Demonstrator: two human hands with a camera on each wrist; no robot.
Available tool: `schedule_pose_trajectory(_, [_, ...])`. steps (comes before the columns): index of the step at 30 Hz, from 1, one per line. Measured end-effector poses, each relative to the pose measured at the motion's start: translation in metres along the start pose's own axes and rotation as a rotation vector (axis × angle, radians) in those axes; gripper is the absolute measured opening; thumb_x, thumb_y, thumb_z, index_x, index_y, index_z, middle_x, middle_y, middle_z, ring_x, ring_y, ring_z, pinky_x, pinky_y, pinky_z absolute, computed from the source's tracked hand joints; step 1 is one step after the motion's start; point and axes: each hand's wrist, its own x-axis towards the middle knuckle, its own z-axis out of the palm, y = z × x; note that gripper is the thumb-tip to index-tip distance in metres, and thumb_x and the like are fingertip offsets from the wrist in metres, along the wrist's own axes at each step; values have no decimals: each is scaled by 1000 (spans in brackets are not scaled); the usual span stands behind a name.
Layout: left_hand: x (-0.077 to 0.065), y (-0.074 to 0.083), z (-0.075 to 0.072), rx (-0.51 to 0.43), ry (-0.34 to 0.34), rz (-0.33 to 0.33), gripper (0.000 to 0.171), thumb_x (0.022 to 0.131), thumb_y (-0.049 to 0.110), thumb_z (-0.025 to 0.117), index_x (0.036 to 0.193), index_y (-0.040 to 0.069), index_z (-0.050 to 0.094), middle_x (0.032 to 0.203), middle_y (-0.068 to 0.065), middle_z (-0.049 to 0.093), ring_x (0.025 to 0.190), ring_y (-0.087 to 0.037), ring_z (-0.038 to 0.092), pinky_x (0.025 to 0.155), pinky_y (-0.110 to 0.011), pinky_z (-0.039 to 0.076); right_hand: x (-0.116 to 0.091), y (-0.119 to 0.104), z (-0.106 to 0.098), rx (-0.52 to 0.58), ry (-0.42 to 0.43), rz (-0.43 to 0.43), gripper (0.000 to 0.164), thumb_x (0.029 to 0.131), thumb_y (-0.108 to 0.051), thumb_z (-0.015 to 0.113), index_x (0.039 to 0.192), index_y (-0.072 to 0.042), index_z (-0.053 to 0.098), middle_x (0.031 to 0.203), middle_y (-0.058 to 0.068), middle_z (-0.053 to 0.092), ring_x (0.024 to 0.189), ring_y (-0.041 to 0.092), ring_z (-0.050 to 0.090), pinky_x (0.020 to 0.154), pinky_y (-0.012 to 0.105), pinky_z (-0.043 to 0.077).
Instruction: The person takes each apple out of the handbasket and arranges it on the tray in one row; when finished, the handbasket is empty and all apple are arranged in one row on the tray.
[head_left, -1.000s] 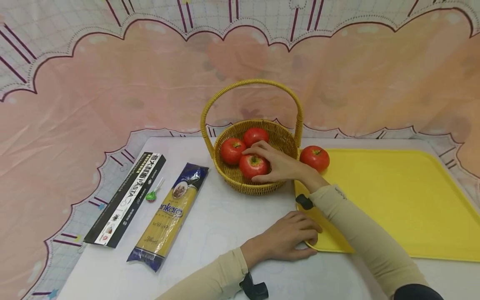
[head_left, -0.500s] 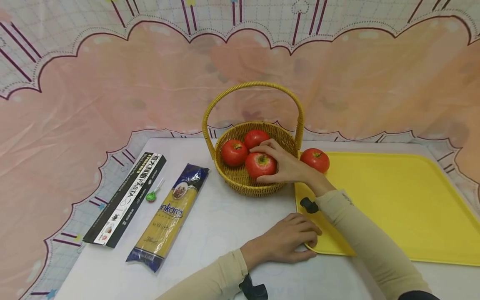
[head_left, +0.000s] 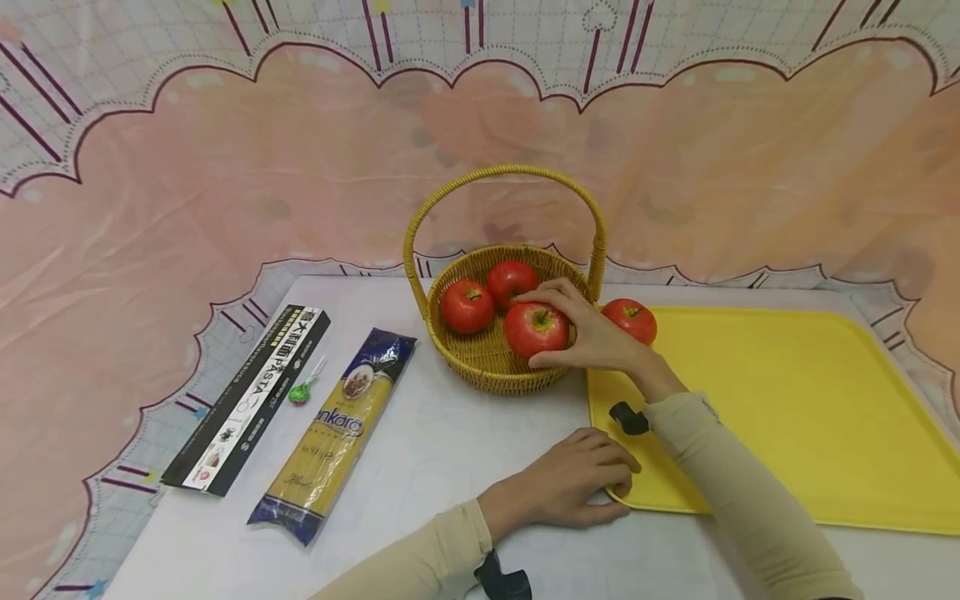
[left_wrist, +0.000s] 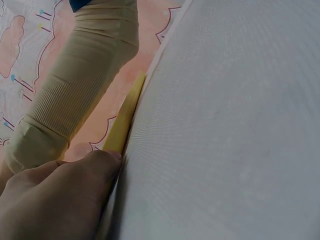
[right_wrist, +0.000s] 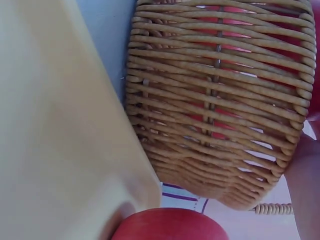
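Observation:
A red apple [head_left: 537, 330] with a pale patch round its stem is gripped by my right hand [head_left: 600, 333], fingers over its far side and thumb at the near side. It is over the right part of the yellow wicker basket [head_left: 491, 377]. Two more apples lie in the basket, one at the left [head_left: 467, 307] and one at the back [head_left: 512, 282]. My left hand [head_left: 562, 483] rests at the near left corner of the yellow tray [head_left: 765, 408], fingers bent loosely over the rim. The left wrist view shows this hand [left_wrist: 60, 195] touching the tray edge [left_wrist: 127, 117].
Another apple [head_left: 630, 321] sits at the tray's far left corner, right of the basket. The basket's tall handle [head_left: 510, 169] arches above it. Left lie a pasta bag [head_left: 337, 433], a black-and-white pasta box [head_left: 247, 400] and a green lollipop [head_left: 299, 393]. A patterned cloth [head_left: 300, 167] hangs behind.
My right hand has drawn the gripped apple rightward in the basket, away from the other two. My left hand stays at the tray corner.

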Motion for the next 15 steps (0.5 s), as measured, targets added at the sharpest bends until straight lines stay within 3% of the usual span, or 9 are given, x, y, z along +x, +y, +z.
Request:
schedule_pose_trajectory(10, [0,0,-2,-5,9,4,17,93,43,55,91,26,57,123,12,58,118,-5,47,108,-21,29,-10,0,-3,4,26,1,68,74,-28,80,133,-32,46,134,-3,34,124,15,37,94,46,46])
schedule_pose_trajectory(15, [-1,0,0,9,22,15,17,92,44,55,90,27,57,123,12,58,116,-5,47,107,-21,30,-19,-25,-10,55,53,42,65,77,-14,77,134,-16,45,139,6,32,125,20,38,97,48,43])
